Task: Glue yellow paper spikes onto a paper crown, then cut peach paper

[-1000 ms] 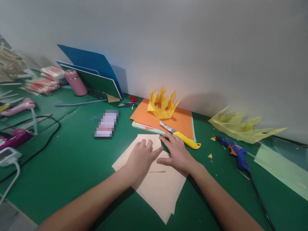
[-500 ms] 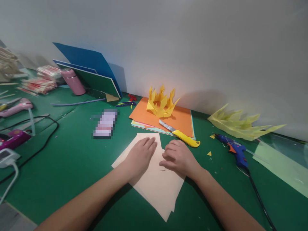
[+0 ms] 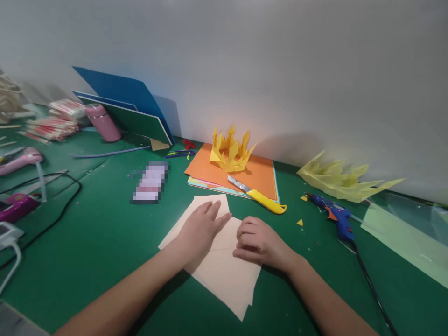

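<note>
A pale peach sheet of paper, partly folded, lies on the green mat in front of me. My left hand rests flat on its upper part, fingers stretched out and pressing down. My right hand sits on the paper's right side with fingers curled under, knuckles up; nothing shows in them. A yellow-handled utility knife lies just beyond the paper, on the edge of an orange paper stack.
A folded yellow paper crown stands on the orange stack. A blue glue gun with black cord lies right, near pale yellow folded paper. Blue boards, a pink bottle and pink glue guns are left.
My right hand has pulled back from the paper's far edge toward me and curled its fingers. My left hand has stayed flat on the paper. The view has shifted slightly.
</note>
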Demonstrator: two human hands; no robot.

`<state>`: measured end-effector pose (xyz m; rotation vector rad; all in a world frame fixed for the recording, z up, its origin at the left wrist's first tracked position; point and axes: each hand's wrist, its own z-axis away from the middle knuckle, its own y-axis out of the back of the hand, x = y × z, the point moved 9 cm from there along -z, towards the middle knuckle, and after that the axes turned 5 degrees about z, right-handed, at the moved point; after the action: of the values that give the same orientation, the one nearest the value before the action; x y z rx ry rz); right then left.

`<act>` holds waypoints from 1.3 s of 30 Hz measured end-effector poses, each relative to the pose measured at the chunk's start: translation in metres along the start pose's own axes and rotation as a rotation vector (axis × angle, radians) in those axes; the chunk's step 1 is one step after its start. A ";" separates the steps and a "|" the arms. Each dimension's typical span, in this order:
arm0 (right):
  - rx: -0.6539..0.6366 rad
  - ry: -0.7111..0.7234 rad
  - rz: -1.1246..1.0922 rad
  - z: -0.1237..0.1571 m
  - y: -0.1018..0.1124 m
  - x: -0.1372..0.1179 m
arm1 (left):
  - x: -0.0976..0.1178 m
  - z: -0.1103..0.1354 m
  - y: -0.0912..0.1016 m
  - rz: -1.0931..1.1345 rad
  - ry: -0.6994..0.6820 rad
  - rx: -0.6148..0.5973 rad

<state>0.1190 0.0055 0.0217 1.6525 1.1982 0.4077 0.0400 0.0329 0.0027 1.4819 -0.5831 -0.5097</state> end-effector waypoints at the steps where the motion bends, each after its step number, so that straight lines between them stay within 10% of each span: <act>1: 0.003 -0.003 -0.017 0.000 0.000 0.001 | -0.001 0.000 0.002 0.006 0.017 -0.006; 9: 0.010 0.020 -0.070 -0.002 0.003 0.002 | -0.001 -0.002 0.004 0.147 -0.087 0.128; 18: 0.016 -0.017 -0.040 -0.001 0.005 0.004 | -0.029 -0.008 -0.004 0.134 0.127 0.083; 26: 0.290 -0.518 0.352 0.033 0.034 0.079 | -0.019 0.001 0.000 0.267 0.021 0.008; 30: 0.205 -0.561 0.370 0.037 0.021 0.096 | -0.015 0.012 -0.012 0.339 -0.037 -0.239; 39: 0.370 -0.634 0.304 0.043 0.037 0.092 | -0.024 0.011 -0.006 0.330 0.027 -0.203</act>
<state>0.2110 0.0618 0.0101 2.0779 0.5658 -0.1721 0.0142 0.0397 -0.0045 1.1695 -0.7171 -0.2813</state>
